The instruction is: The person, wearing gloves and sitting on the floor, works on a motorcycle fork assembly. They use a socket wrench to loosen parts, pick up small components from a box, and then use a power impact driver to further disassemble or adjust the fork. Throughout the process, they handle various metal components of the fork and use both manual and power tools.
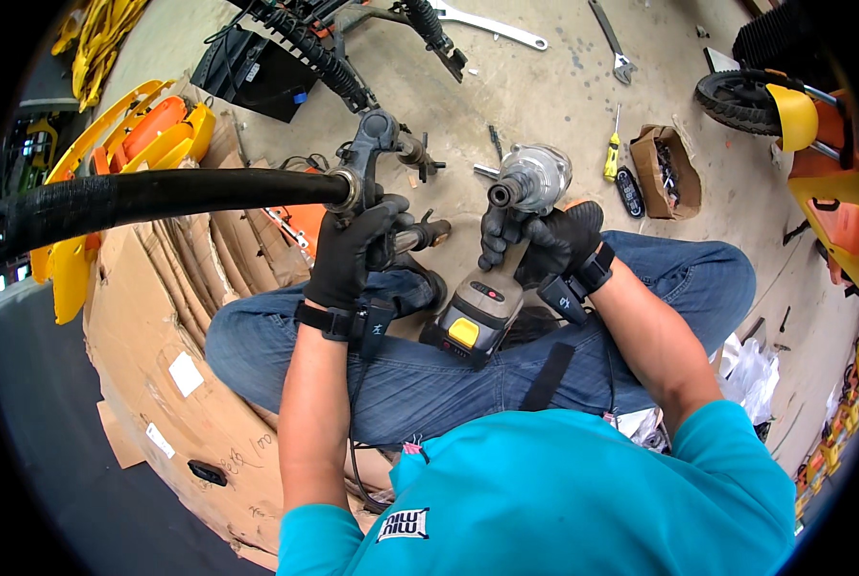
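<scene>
My gloved left hand (360, 245) is closed around a grey metal steering clamp assembly (380, 132), just below its bearing ring. A long black tube (214, 191) runs from the clamp to the left; metal stubs stick out to the right. My gloved right hand (549, 240) is closed on a cordless impact wrench (535, 175), held upright between my knees with its silver head and socket upward and its battery (473, 317) with a yellow latch at the bottom. The socket touches nothing.
Cardboard sheets (161, 355) and yellow-orange panels (161, 130) lie left. Ahead are shock absorbers (324, 67), a black box (247, 77) and two wrenches (497, 26). Right are a screwdriver (613, 149), an open carton (667, 171) and a yellow-orange wheeled vehicle (828, 206).
</scene>
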A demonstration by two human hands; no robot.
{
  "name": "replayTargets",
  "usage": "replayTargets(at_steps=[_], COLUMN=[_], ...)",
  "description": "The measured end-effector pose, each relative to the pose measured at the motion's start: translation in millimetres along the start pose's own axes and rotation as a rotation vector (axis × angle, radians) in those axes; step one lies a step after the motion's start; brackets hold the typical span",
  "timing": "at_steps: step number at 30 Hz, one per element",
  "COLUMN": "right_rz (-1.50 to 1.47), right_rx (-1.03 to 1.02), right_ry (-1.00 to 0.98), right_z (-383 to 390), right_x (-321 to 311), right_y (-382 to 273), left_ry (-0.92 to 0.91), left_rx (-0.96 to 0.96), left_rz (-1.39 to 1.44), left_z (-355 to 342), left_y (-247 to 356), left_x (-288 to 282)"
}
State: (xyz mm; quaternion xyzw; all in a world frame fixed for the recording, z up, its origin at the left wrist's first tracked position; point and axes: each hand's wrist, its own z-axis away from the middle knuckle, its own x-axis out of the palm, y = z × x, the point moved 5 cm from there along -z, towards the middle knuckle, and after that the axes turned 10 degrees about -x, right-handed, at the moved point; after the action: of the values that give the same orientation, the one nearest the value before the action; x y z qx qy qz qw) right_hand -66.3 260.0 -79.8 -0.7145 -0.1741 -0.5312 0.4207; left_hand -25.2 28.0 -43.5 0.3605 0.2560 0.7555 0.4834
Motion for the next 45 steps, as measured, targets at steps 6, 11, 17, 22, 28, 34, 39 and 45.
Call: replayTargets(at_steps=[6, 11, 17, 22, 28, 34, 39, 45], right_rz=[0.121, 0.041, 0.015, 0.058, 0.039, 0.084, 0.176, 0.113], right_rx=[0.040, 0.047, 0.019, 0.031, 0.040, 0.047, 0.065, 0.062], right_ry=[-0.086, -0.106, -0.117, -0.123, -0.117, -0.107, -0.087, 0.056], right_z=[-0.1, 2.8, 2.7, 1.4, 0.8, 1.1, 1.3, 4.4], right_x=[9.8, 6.1, 8.4, 14.3, 14.7, 12.4, 9.6, 0.7], right_y=[-6.8, -0.3, -1.6, -4.1, -3.7, -3.0, -3.1, 1.3], left_ry=[-0.056, -0.050, -0.056, -0.056, -0.032, -0.032, -0.059, -0.029], left_rx=[0.017, 0.020, 0.035, 0.032, 0.000, 0.011, 0.035, -0.014], left_rz=[-0.039, -0.055, 0.001, 0.007, -0.024, -0.020, -0.023, -0.037], left_z=[-2.7, -0.6, -0.6, -1.3, 3.9, 4.1, 1.4, 4.4], left_y=[0.9, 4.7, 3.4, 0.8, 8.8, 8.5, 6.2, 8.6], left_x=[1.2, 4.6, 5.3, 1.4, 7.3, 6.7, 5.8, 9.6])
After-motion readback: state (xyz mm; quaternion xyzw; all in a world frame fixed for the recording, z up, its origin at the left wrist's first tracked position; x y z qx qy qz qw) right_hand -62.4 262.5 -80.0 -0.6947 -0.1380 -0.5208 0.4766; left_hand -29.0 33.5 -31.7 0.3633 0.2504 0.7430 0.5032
